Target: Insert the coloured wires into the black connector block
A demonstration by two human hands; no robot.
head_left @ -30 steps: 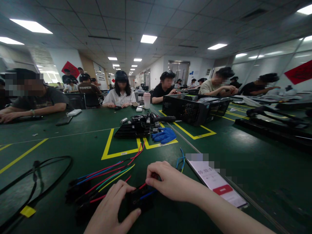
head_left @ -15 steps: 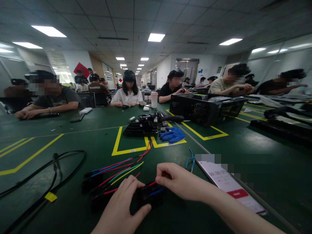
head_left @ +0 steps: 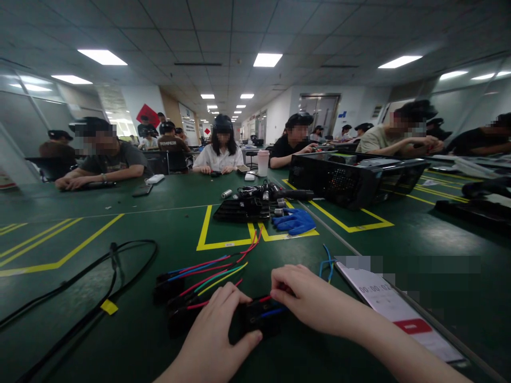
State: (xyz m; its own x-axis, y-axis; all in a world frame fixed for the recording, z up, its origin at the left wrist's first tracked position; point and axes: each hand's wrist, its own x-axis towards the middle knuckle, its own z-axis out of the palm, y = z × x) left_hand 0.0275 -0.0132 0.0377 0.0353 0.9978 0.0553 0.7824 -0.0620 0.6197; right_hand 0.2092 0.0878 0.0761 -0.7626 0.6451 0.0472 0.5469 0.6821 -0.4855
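Note:
A black block [head_left: 264, 322] with a red wire and a blue wire [head_left: 273, 314] lies on the green table in front of me. My left hand [head_left: 217, 330] grips its left side, thumb at the near edge and fingers at the far edge. At the block's far right, my right hand [head_left: 297, 290] has thumb and index finger pinched on the red wire [head_left: 262, 299]; the wire's end is hidden by the fingers. Left of the block sit more dark blocks [head_left: 163, 287] with red, blue, green and yellow wires [head_left: 217, 279] running from them, partly covered by my left hand.
A phone [head_left: 403, 308] showing a timer lies right, near loose blue wires [head_left: 328, 261]. Black cable [head_left: 115, 276] loops at left. Ahead are black parts [head_left: 241, 211], a blue glove [head_left: 295, 221], a black computer case [head_left: 351, 183] and a pink cup [head_left: 262, 164]. Several people sit around the tables.
The view has swung a little left, so everything sits further right in the picture. Both hands keep the same hold on the block and the wire. The phone's timer has advanced.

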